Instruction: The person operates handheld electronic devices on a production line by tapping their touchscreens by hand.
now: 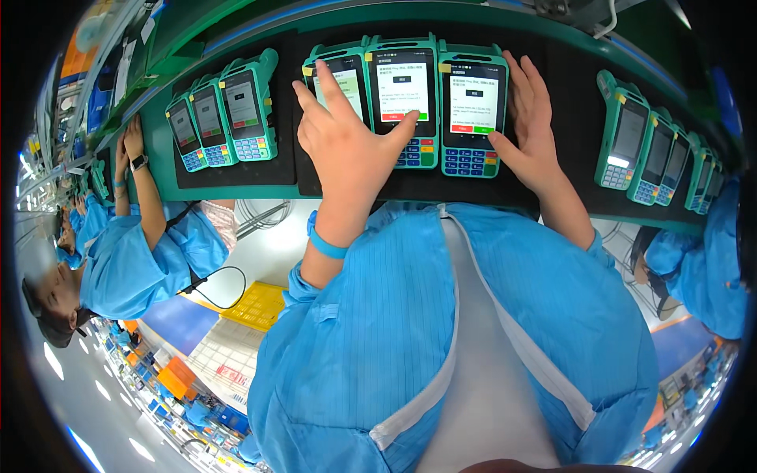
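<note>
Three green card payment terminals with lit screens stand side by side on a black mat before me. My left hand [344,150] has its fingers spread over the left terminal [354,79], partly covering it. Its thumb is on the green button low on the screen of the middle terminal [402,98]. Along the right edge of the right terminal [471,94] lie the stretched fingers of my right hand [533,138]. The thumb of that hand rests at the green button on this terminal's screen. Neither hand is wrapped round a terminal. A blue band [326,244] circles my left wrist.
More terminals [244,106] sit in a group to the left, and others [627,138] on the right. A person in a blue smock [150,244] has hands at the bench's left end. Another blue sleeve [702,244] shows at right. A yellow crate [256,306] is below.
</note>
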Tool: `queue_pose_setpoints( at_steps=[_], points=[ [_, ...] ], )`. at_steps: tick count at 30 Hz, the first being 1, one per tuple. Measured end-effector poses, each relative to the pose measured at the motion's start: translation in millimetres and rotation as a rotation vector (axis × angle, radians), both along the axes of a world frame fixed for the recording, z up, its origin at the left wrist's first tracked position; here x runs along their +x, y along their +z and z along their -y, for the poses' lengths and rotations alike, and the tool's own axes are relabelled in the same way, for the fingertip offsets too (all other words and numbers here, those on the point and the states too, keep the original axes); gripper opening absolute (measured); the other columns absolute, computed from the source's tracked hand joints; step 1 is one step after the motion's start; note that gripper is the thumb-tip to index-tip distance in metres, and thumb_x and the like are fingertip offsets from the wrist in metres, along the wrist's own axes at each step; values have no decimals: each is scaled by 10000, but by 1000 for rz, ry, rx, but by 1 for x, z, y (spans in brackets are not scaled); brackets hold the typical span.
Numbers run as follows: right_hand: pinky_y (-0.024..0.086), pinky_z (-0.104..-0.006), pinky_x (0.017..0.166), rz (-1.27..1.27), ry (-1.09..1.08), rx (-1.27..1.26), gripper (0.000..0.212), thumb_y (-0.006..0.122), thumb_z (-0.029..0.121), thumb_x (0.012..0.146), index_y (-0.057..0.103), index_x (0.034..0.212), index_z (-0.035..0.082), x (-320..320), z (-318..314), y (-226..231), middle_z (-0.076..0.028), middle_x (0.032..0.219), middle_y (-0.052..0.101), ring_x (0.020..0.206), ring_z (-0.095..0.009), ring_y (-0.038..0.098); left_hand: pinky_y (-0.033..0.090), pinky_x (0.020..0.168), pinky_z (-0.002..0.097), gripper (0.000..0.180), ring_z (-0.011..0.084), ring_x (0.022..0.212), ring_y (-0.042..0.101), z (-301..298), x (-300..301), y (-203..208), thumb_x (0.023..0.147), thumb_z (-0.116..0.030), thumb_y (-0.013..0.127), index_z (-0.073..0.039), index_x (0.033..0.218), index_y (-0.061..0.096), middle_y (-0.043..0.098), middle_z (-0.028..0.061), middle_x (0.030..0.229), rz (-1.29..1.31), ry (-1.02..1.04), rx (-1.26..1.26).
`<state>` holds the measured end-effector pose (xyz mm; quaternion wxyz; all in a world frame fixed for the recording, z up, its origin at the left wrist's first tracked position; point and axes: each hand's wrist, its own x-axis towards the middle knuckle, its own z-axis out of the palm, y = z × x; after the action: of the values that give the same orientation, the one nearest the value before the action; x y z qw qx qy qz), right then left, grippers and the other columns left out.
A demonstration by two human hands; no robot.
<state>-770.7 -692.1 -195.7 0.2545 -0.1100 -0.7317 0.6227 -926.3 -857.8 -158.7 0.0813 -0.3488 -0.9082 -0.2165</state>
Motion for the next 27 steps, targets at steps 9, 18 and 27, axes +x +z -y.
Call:
queue_pose_setpoints(
  at_steps=[9,18,27],
  points=[
    [200,-452,1129,18,-26,46,850,570,78,724,147,1461,91,0,2,2,-154,1486,203,1389,-331,217,414,951,400,784,364,1134,510,26,-26,-6,728,-190,724,39,1360,321,480,248,1255,314,-118,375],
    [226,-454,1119,59,-40,95,833,565,89,728,166,1459,90,0,1,2,-172,1471,220,1374,-342,247,400,955,389,520,325,1148,496,47,-41,-24,780,-113,636,-57,1273,482,505,164,1261,294,-187,389],
    [218,-452,1124,65,-53,116,845,576,61,717,156,1451,67,-1,1,3,-174,1496,189,1382,-333,235,426,880,337,297,235,977,548,87,-57,-22,806,-43,589,-45,1103,610,588,105,1049,153,-63,411]
  ],
)
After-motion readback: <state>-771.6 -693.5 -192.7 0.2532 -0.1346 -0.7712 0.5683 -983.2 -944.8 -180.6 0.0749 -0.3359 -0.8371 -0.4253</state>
